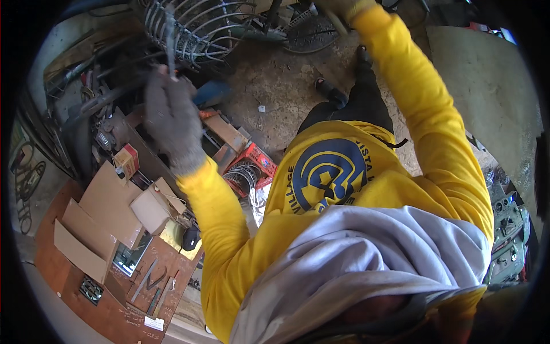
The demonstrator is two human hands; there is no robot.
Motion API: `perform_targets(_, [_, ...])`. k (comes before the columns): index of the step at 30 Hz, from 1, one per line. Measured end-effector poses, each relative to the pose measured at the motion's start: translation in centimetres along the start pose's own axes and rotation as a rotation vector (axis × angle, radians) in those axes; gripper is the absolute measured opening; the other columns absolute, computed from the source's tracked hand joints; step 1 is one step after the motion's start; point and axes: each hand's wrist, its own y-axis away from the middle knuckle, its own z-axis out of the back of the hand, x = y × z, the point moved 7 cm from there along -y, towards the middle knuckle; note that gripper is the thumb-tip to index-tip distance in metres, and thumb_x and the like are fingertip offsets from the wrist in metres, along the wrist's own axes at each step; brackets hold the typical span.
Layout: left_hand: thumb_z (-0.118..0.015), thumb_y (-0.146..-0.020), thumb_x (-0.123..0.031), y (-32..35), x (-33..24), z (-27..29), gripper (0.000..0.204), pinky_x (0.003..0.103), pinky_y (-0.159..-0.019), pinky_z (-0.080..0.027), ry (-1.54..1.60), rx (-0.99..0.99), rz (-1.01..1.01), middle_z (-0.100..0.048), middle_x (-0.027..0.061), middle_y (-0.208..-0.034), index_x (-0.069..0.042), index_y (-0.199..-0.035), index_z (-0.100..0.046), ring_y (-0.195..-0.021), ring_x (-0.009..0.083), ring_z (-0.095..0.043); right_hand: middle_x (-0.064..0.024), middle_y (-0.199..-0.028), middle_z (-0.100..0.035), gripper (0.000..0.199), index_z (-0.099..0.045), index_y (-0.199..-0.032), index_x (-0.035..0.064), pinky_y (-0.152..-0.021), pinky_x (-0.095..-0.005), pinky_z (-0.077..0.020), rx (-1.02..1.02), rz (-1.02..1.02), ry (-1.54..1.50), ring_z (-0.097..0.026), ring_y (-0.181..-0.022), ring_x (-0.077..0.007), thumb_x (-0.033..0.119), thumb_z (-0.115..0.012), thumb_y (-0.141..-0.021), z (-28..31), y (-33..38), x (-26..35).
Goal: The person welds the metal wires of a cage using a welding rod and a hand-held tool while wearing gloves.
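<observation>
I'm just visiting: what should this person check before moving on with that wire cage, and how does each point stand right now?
1. Left hand gloved: ok, a grey knit glove covers it.
2. Left grip on a thin metal rod at the wire cage: ok, the fingers are closed around it.
3. Right hand gloved and holding firmly: cannot tell, it sits at the picture's top edge, mostly cut off.
4. Cage steady: cannot tell, its support is out of view.
5. Footing: ok, the dirt floor around the shoes looks bare.
6. Space at the left side: not ok, cardboard boxes and a red crate crowd it.
</observation>
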Motion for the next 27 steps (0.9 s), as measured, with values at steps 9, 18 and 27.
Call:
perform_targets(9, [-0.058,-0.099,-0.012,4.6,-1.6,-0.8,0.031,0.029,-0.078,-0.056,-0.327,0.143,-0.280,-0.074,0.0115,-0.100,0.000,-0.127,-0.066,-0.087,0.0161,-0.072,-0.0249,-0.133,-0.061,0.055,-0.050,-0.142,-0.0004,-0.105,-0.0454,-0.0452,0.037,0.158,0.747,-0.058,-0.125,-0.0406,0.032,-0.052,-0.098,-1.0,-8.8,-0.6])
perform_targets(18, [-0.061,-0.096,-0.017,3.6,-3.7,-3.4,0.032,0.038,-0.086,-0.056,-0.565,0.076,-0.211,-0.074,0.0161,-0.107,-0.006,-0.125,-0.068,-0.098,0.0286,-0.073,-0.0223,-0.137,-0.059,0.047,-0.050,-0.143,0.0038,-0.105,-0.0452,-0.0464,0.159,-0.034,0.889,-0.056,-0.128,-0.0384,0.024,-0.050,-0.100,-0.7,-7.3,-0.2])
perform_targets(27, [-0.061,-0.095,-0.022,1.7,-4.4,-6.0,0.030,0.042,-0.086,-0.056,-0.527,0.038,-0.114,-0.073,0.0193,-0.107,-0.007,-0.121,-0.068,-0.097,0.0350,-0.072,-0.0216,-0.126,-0.066,0.049,-0.052,-0.139,0.0001,-0.098,-0.0445,-0.0501,0.534,0.225,1.236,-0.063,-0.119,-0.0390,0.031,-0.051,-0.101,-2.5,-9.5,-0.6])
